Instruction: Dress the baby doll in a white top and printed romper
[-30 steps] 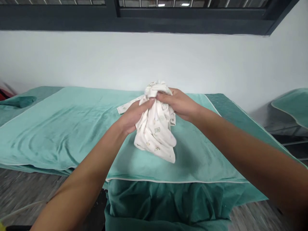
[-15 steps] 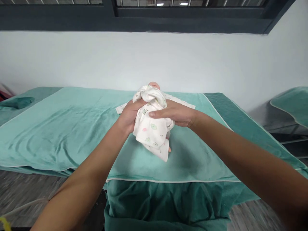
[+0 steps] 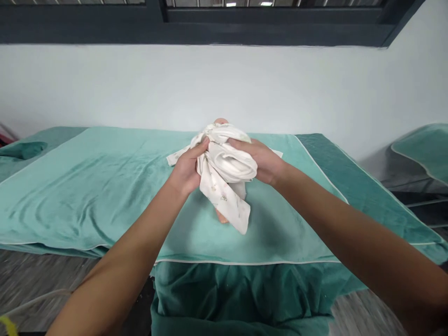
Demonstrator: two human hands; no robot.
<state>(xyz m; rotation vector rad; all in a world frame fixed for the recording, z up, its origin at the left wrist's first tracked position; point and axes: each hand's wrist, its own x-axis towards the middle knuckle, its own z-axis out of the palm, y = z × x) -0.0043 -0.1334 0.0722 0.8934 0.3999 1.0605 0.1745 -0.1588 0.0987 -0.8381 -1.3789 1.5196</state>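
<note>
White printed garment [image 3: 227, 161], bunched over the teal cover [image 3: 105, 186] — left hand [image 3: 189, 169] gripping its folds at nine o'clock, right hand [image 3: 265, 161] gripping them at three. A doll's head [image 3: 221, 120] shows at twelve o'clock, a bare limb [image 3: 221, 217] near six.

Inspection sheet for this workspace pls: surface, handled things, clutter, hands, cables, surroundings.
Surface: green sheet, creased at left, pale piping along near edge.
Handled things: white printed cloth, bunched; beneath it, what looks like a doll, mostly hidden.
Clutter: green fabric at far left; red item at left edge, too cut off to identify.
Hands: left hand and right hand both grip the cloth.
Cables: pale cord at lower left, ends not visible; yellow item near it.
Surroundings: white wall, dark window frame, grey floor.
</note>
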